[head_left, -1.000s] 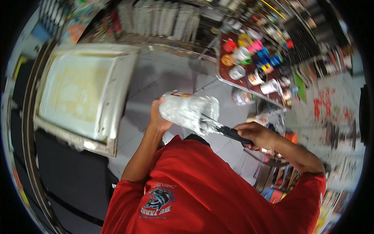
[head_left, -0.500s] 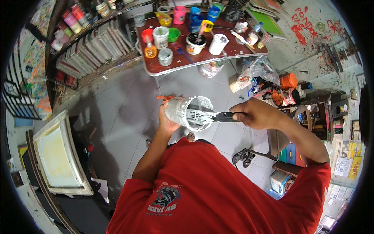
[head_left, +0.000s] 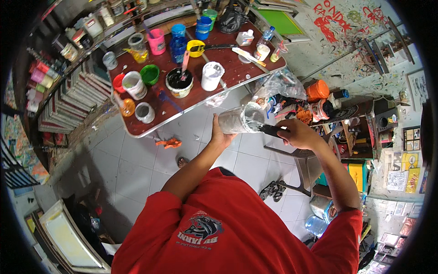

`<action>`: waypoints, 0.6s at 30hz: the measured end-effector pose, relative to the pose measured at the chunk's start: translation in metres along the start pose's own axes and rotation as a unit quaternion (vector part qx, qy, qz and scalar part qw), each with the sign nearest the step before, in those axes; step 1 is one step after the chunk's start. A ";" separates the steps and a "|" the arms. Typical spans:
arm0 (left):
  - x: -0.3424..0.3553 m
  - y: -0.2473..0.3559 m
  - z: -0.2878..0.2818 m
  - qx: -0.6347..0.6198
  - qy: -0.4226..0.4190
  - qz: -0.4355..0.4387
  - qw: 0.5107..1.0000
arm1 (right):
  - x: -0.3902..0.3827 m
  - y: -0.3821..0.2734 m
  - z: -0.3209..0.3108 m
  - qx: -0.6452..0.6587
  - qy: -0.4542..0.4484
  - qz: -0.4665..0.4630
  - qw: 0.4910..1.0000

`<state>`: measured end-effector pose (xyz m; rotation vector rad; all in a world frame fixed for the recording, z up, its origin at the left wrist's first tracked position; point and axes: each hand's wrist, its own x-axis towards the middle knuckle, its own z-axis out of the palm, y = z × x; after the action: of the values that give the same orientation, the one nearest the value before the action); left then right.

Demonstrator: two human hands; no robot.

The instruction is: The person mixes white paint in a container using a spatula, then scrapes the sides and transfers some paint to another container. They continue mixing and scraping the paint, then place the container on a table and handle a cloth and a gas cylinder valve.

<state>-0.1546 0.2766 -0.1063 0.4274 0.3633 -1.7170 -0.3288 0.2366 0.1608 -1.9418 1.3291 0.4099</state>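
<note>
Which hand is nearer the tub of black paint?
Left. The left hand is closer to the person than the tub, and right of it; the right hand is farther right.

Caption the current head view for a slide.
Left hand holds a tilted, whitish cylindrical tub; right hand grips a black-handled tool that reaches into its mouth.

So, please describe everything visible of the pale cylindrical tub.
The pale, plastic-looking cylindrical tub is smeared white around its open rim. It is tilted strongly, mouth facing right, above the grey tiled floor. The left hand holds it near the base; a black-handled tool in the right hand reaches into its mouth.
</note>
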 end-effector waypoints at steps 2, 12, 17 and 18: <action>0.047 -0.003 0.006 -0.027 0.035 0.009 0.999 | 0.035 0.018 -0.017 -0.010 0.020 0.002 1.000; 0.237 0.002 0.024 -0.085 -0.057 0.145 0.984 | 0.239 0.080 -0.084 0.002 -0.031 -0.154 0.988; 0.273 0.006 0.015 -0.097 0.107 0.140 0.980 | 0.311 0.091 -0.098 0.041 -0.037 -0.233 0.971; 0.270 0.008 0.013 -0.090 0.128 0.118 0.981 | 0.326 0.097 -0.096 0.058 -0.067 -0.208 0.974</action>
<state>-0.1917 0.0355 -0.2228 0.5377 0.6257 -1.3879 -0.2948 -0.0686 -0.0146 -1.9893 0.8121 0.2442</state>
